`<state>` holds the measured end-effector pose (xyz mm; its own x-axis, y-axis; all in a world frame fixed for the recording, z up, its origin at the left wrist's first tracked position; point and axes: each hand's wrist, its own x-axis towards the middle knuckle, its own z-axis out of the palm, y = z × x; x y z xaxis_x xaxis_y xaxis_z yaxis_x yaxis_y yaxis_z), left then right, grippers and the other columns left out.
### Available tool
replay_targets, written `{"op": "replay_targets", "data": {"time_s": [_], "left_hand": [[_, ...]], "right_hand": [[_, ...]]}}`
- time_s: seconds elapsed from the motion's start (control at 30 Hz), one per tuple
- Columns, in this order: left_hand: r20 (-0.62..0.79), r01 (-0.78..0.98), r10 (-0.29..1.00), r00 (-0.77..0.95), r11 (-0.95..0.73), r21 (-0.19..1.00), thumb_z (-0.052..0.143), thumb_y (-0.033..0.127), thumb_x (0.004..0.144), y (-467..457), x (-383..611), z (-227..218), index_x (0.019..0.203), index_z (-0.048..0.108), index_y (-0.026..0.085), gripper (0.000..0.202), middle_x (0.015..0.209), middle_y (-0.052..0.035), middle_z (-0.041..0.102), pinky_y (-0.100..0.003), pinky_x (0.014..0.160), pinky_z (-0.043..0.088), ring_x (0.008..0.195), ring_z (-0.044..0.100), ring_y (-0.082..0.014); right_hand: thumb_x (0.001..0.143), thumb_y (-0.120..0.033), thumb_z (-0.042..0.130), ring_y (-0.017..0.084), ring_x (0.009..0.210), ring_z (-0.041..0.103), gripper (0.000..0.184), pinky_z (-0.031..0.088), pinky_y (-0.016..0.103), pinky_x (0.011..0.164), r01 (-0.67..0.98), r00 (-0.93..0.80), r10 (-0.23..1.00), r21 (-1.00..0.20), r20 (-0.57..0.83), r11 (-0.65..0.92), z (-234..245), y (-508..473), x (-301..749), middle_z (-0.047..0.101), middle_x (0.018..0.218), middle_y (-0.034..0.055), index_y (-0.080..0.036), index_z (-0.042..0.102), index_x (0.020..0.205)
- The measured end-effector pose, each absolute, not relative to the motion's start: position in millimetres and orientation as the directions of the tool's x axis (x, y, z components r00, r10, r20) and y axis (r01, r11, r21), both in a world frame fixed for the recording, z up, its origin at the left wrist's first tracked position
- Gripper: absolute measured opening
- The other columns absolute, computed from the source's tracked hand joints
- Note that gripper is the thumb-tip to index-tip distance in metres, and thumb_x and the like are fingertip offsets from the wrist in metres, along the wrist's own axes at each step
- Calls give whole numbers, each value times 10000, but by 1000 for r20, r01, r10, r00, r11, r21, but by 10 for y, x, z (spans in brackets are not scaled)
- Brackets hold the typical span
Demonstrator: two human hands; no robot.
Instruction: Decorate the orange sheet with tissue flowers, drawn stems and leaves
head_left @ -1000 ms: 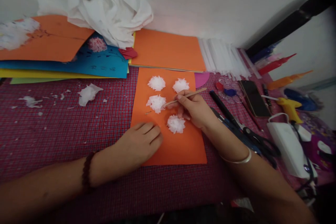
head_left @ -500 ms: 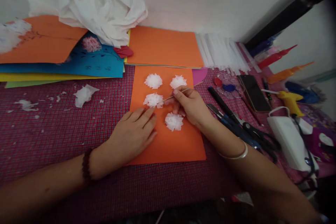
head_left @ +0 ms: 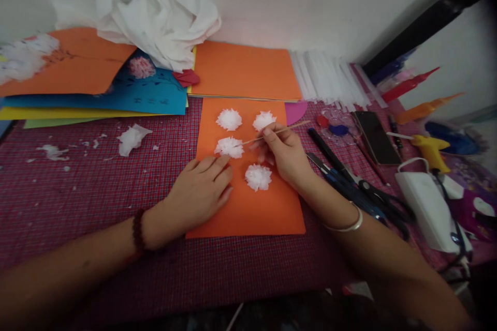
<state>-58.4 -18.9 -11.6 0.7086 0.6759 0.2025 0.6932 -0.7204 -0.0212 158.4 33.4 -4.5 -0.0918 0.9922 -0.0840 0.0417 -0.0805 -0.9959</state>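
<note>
Several white ruffled tissue-paper flowers lie on an orange sheet of paper [head_left: 252, 217]. My right hand [head_left: 285, 152] pinches a thin wooden stick [head_left: 298, 125] between thumb and fingers. The stick's tip is at the right edge of the middle-left flower [head_left: 229, 147]; whether it touches cannot be told. Just above that hand is the upper-right flower [head_left: 264, 120], partly covered by the fingers, and below it sits the lower flower [head_left: 258, 177]. My left hand [head_left: 204, 186] rests flat with fingers stretched out over the sheet's left side, close below the middle-left flower.
Crumpled white tissue [head_left: 155, 15] and coloured sheets [head_left: 166, 98] lie at the back left. White scraps [head_left: 132, 139] dot the checked cloth. On the right are a cutter [head_left: 318, 163], scissors [head_left: 380, 199], a phone [head_left: 376, 137], a yellow glue gun [head_left: 430, 150] and a white box-like device [head_left: 423, 212].
The stick's tip has moved up and right, from over the middle-left flower to its edge, and more of its back end shows. My left hand stays flat. The view has shifted slightly.
</note>
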Motion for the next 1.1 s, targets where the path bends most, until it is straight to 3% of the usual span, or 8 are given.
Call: {"op": "replay_targets", "data": {"time_s": [0.2,0.37,0.53,0.9,1.1], "left_hand": [[217,672,646,732,-738,-69,465,242,996,-281,-610,-179,1273,658,123,358,1372,-139,649,-422,849,499,1170,617,-318],[236,648,619,749,-759,-66,484,238,994,-273,-622,-143,1306,628,137,358,1377,-116,647,-403,858,512,1171,613,-301],[339,580,536,773,-814,-35,505,176,971,-238,-634,-158,1206,657,97,291,1274,-137,691,-400,1022,496,1172,624,-270],[361,585,530,767,-809,-56,554,159,932,-244,-610,-205,1127,689,52,260,1200,-172,716,-402,954,549,1106,666,-292],[350,591,550,758,-807,-11,560,176,937,-231,-628,-228,1118,681,77,239,1198,-153,702,-411,950,543,1108,645,-290]], "right_hand": [[911,-540,545,127,629,637,309,455,278,526,148,-100,993,-986,58,72,-63,264,1654,725,909,42,-250,594,1005],[908,-460,533,152,588,630,219,511,324,601,105,-101,994,-993,47,58,-91,238,1656,685,707,11,-250,577,863],[892,-479,560,163,605,645,248,546,347,678,101,-169,985,-995,-37,-20,-110,244,1638,665,662,2,-245,555,808],[857,-586,644,135,629,651,380,546,285,637,68,-223,975,-997,14,30,-186,249,1622,709,742,24,-207,623,842],[863,-562,641,141,524,617,339,527,290,564,-44,-148,989,-999,-1,-8,-203,263,1681,662,616,-16,-229,592,824]]}}
